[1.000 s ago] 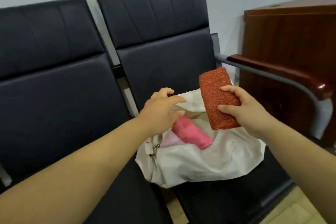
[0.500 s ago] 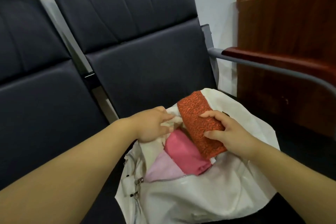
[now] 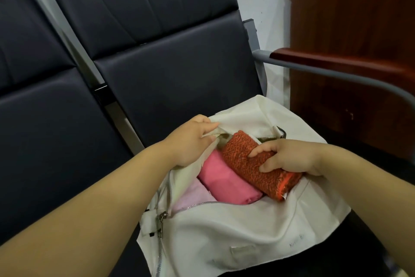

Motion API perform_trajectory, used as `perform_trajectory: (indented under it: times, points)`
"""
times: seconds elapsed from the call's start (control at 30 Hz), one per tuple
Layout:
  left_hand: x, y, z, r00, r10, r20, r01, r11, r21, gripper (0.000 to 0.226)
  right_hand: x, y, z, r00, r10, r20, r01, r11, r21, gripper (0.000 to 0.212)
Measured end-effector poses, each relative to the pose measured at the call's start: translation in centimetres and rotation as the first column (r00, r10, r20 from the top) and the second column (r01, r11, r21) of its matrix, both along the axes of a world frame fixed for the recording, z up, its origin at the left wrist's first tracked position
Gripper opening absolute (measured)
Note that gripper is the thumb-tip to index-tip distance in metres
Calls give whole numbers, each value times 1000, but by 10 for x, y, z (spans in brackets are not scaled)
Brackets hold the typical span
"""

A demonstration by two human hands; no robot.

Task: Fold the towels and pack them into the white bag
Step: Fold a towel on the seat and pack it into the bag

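Folded rust-orange towel (image 3: 240, 155) lies just right of frame centre, partway into the mouth of the white bag (image 3: 224, 236): its far end is tucked under the bag's upper flap, while its near end, showing a bright orange edge, sticks out over the lower lip of the opening. Just beside it on the left, touching, a folded bright pink towel (image 3: 224, 183) sits inside the bag, and left of that a pale pink towel (image 3: 194, 195) is largely under the zipper edge. The right hand (image 3: 292, 157) grips the orange towel, fingers curled over its top and thumb pressed on the near side. The left hand (image 3: 187, 140) pinches the upper edge of the opening between thumb and curled fingers and holds the flap lifted. The zipper is undone, its pull (image 3: 162, 217) hanging at the left corner of the bag in the lower centre of the frame. The bag rests on the seat of a dark padded chair (image 3: 170, 79); a second chair of the same kind fills the left side, a wood-topped armrest (image 3: 332, 63) crosses the right, and a brown wooden cabinet (image 3: 359, 18) stands upper right. Judgement: two towels are packed and the third is about half seated. Remaining: push it fully in and let go. No unfolded towels are in view, so whether more wait outside the frame cannot be told; closing the zipper is not asked for.
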State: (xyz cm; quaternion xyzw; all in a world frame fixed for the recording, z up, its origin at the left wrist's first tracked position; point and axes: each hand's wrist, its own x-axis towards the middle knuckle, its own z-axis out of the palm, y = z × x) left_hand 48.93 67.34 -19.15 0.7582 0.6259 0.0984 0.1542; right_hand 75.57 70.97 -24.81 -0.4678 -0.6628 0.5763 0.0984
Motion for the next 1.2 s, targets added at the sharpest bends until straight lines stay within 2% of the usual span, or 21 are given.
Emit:
perform_trajectory:
  times: [0.13,0.23,0.4,0.53,0.67,0.83,0.9,1.0,1.2]
  points:
    - [3,-5,6,998,-61,12,62,998,-27,29,0,-1,-5,998,-36,54,35,999,10,41]
    - [3,-11,9,993,-115,-37,111,990,-87,21,1,-5,-11,997,-80,16,81,996,-29,42]
    - [0,-5,8,947,-202,-250,150,966,-212,31,2,-7,-11,996,-91,-25,89,995,-51,43]
    - [0,0,7,917,-238,-319,173,960,-218,49,3,-4,-10,996,-90,-4,90,994,-55,46]
    - [-2,0,5,957,-160,-241,128,982,-140,54,-2,-2,-6,992,-117,53,119,992,-31,47]
    - [1,-3,4,998,-49,-38,50,999,16,57,-12,9,-1,978,-174,111,158,977,141,62]
    - [5,-2,5,999,-34,19,33,999,40,58,-18,12,-1,986,-135,95,117,977,179,69]
    - [8,-3,3,999,-15,35,14,999,34,60,-27,14,-8,993,20,114,-50,962,268,70]
    - [10,-6,-5,1000,-11,4,11,1000,9,59,-16,22,-21,913,208,351,-335,874,352,65]
